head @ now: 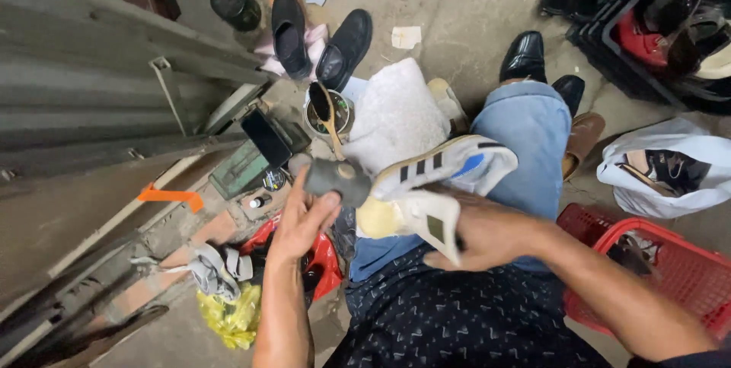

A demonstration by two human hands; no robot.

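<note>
My right hand (pixel 487 235) grips a white sneaker with dark side stripes and a blue patch (pixel 442 174), holding it sole-up above my lap. My left hand (pixel 301 219) holds a hammer; its dark metal head (pixel 339 178) rests against the sneaker's toe end, and its wooden handle runs up away from me. My blue-jeaned knee (pixel 525 132) lies under the sneaker.
A white cloth (pixel 396 113) and a small tin (pixel 329 113) lie ahead. Black shoes (pixel 320 41) stand further off, a black crate of shoes (pixel 647 33) at the upper right, a red basket (pixel 670 261) at the right, a white bag (pixel 670 162) beside it. Metal shutter at the left.
</note>
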